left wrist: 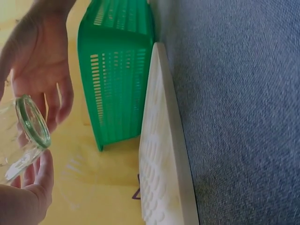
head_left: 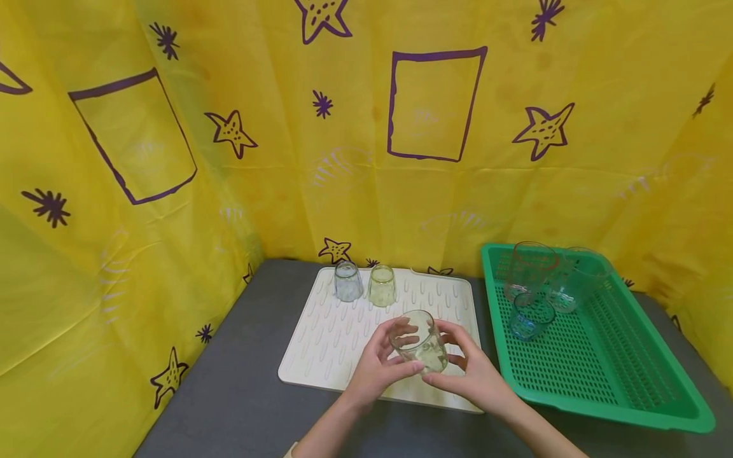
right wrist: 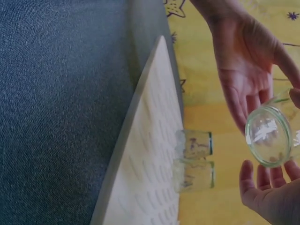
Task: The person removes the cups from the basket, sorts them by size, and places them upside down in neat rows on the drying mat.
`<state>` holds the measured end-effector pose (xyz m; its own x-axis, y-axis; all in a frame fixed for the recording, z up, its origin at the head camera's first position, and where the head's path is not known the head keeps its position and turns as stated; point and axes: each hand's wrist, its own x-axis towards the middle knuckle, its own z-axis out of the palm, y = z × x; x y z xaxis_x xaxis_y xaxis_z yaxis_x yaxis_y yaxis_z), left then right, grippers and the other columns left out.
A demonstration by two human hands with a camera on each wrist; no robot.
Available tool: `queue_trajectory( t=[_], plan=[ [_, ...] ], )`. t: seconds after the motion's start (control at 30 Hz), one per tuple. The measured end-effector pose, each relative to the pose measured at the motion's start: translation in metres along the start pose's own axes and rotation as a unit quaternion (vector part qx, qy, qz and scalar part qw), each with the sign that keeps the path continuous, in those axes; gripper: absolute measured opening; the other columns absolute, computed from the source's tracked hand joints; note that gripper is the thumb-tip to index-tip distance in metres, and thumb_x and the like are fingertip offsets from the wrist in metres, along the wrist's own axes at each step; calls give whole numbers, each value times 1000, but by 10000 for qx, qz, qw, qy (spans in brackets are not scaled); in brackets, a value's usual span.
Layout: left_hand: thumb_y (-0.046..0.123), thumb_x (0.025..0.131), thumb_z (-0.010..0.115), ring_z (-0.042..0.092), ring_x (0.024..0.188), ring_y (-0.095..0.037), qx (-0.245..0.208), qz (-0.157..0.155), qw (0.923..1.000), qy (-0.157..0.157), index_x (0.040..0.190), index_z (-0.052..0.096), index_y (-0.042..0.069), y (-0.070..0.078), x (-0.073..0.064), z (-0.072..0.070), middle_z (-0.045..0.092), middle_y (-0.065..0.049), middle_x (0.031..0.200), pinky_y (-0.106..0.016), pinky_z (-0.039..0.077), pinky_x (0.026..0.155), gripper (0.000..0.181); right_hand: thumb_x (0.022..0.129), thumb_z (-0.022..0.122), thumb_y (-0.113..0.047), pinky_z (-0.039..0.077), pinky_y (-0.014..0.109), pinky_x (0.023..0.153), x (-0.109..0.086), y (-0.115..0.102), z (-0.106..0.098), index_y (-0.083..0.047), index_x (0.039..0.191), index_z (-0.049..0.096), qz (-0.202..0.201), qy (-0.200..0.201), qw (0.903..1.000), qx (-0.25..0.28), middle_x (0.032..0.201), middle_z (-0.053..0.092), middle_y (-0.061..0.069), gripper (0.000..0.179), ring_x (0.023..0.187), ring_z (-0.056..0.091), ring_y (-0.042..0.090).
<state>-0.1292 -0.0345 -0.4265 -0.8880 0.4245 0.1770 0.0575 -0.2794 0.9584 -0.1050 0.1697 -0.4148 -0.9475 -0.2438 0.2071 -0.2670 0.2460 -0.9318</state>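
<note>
A clear, faintly greenish drinking glass (head_left: 431,353) is between both hands over the front right part of a white ridged mat (head_left: 309,353). It tilts, with its rim upward and its thick base showing in the left wrist view. My left hand (head_left: 375,367) holds its left side, thumb in front and fingers around behind. On the other side, my right hand (head_left: 474,369) grips it with thumb and fingers. Two small tumblers stand upside down at the mat's back left: a bluish tumbler (head_left: 348,284) and a yellow-green tumbler (head_left: 382,287).
To the right sits a green perforated basket (head_left: 658,381) holding a red-rimmed glass (head_left: 523,280), a large clear glass (head_left: 567,296) and a small blue glass (head_left: 528,326). The mat and basket stand on a dark grey table (head_left: 229,381). A yellow patterned curtain (head_left: 355,203) hangs behind.
</note>
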Motion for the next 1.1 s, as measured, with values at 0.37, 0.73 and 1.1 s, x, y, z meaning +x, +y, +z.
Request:
queue_trajectory(
  t=[0.37, 0.73, 1.1],
  plan=[
    [6, 83, 75, 45, 129, -33, 74, -22, 9994, -325, 144, 32, 4, 1, -3, -2, 45, -20, 142, -36, 45, 98, 74, 75, 86, -21, 52, 33, 85, 2, -3, -2, -18, 135, 50, -32, 76, 9993, -377, 120, 56, 4, 70, 109, 50, 20],
    [20, 80, 81, 50, 125, -26, 1767, 32, 9817, -706, 140, 45, 24, 17, -4, -20, 52, -1, 136, -33, 46, 99, 70, 65, 91, -21, 49, 31, 80, 2, -14, -18, -29, 128, 53, -1101, -506, 9672, -2234, 116, 51, -14, 74, 100, 48, 7],
    [19, 77, 84, 55, 116, -18, 2048, 34, 9773, -537, 133, 54, 18, 16, -5, -20, 57, -1, 131, -32, 49, 94, 63, 68, 90, -21, 50, 33, 83, 1, -8, -14, -23, 133, 52, -1235, -629, 9685, -2068, 122, 51, -13, 75, 104, 48, 8]
  ],
)
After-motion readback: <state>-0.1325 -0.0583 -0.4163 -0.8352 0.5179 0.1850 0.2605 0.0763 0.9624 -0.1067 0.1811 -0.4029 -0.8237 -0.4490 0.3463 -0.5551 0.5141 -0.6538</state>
